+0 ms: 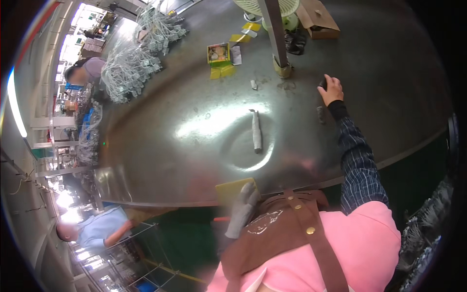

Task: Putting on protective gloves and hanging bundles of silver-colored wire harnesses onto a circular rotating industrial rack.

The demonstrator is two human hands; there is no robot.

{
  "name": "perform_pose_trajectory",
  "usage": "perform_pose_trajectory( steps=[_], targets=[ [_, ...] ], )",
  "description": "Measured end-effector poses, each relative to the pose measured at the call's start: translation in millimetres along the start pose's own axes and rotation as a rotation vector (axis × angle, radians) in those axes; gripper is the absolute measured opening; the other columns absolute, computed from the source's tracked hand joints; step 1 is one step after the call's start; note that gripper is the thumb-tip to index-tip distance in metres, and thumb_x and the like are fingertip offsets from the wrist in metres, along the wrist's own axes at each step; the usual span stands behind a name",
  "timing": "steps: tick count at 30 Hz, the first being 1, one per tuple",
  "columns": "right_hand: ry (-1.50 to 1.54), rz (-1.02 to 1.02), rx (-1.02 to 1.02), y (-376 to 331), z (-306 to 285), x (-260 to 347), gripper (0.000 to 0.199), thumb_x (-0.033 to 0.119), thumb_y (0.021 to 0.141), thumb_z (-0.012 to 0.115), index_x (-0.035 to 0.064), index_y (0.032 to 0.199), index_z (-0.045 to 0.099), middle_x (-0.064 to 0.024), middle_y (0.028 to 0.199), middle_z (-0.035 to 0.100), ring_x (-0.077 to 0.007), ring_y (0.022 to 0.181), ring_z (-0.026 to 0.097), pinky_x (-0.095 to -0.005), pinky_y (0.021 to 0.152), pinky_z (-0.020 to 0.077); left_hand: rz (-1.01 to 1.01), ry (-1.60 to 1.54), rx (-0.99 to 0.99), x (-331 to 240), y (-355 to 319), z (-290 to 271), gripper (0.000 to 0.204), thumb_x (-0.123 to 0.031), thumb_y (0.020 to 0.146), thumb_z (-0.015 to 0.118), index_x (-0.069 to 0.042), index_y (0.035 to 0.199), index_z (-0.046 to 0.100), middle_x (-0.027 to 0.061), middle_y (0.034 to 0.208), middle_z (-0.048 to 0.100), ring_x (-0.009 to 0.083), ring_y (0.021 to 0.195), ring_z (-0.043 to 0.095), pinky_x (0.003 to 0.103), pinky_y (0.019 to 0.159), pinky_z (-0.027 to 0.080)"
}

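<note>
My left hand point(242, 211), in a grey knit glove, is by the table's front edge against my apron. Its fingers are closed over a flat yellow piece point(228, 192), perhaps a cloth or sheet. Stretched far out to the right, my bare right hand point(333, 91) has its fingers curled round a small dark object point(322, 83), whose kind I cannot make out. Just below that hand lies a small greyish twisted piece point(320, 115). A tool with a pale wrapped handle and a bent tip point(257, 131) rests mid-table, between the hands.
A metal post point(273, 34) rises from the shiny metal table point(160, 146). Behind it are a cardboard box point(323, 33), a green fan point(243, 5) and a black bag point(295, 43). A yellow box point(219, 53) and bundled white cables point(129, 73) lie to the left. Two people are at left.
</note>
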State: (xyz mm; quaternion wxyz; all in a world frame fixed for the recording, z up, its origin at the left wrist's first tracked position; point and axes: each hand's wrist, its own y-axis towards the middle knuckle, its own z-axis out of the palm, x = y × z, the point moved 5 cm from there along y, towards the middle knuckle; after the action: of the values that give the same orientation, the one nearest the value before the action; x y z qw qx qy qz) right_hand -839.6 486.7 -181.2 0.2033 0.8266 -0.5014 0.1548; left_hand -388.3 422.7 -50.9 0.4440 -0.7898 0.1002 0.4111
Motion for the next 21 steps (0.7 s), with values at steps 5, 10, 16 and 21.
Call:
perform_pose_trajectory(
  steps=[5,10,16,21],
  targets=[
    [-0.063,-0.151,0.035,-6,8,13,0.026,0.01,0.072,0.064,0.0139,0.098,0.062,-0.0064,0.108,0.054,-0.0305,0.099,0.053,-0.0419,0.083,0.0455,0.042,0.028,-0.054,13,-2,1,0.044,-0.02,0.09,0.048,0.004,0.126,0.041,0.0197,0.123,0.05,0.0264,0.115,0.048,0.033,0.096,0.037],
    [0.652,-0.102,0.148,-33,1,33,0.021,0.003,0.075,0.058,0.0054,0.096,0.061,-0.0037,0.088,0.061,-0.0196,0.081,0.059,-0.0301,0.072,0.0489,0.189,0.051,-0.12,-3,5,-10,0.038,-0.013,0.087,0.052,0.003,0.121,0.048,0.0186,0.119,0.052,0.0262,0.111,0.051,0.033,0.094,0.038],
    [1.46,0.197,0.844,-133,-59,169,0.014,0.003,0.082,0.057,0.0017,0.096,0.059,-0.0034,0.086,0.06,-0.0084,0.073,0.056,-0.0211,0.064,0.0462,0.263,-0.417,-0.17,-38,13,-42,0.033,-0.009,0.085,0.053,0.004,0.116,0.05,0.011,0.119,0.051,0.0176,0.105,0.051,0.029,0.092,0.04],
    [1.453,0.061,0.861,-182,-90,224,0.009,0.004,0.083,0.059,0.0004,0.091,0.06,-0.003,0.081,0.061,-0.009,0.073,0.057,-0.0222,0.064,0.047,0.386,-0.46,-0.045,-89,-4,-57,0.049,-0.008,0.084,0.055,0.001,0.129,0.038,0.0104,0.127,0.044,0.0185,0.107,0.051,0.029,0.092,0.039]
  ],
)
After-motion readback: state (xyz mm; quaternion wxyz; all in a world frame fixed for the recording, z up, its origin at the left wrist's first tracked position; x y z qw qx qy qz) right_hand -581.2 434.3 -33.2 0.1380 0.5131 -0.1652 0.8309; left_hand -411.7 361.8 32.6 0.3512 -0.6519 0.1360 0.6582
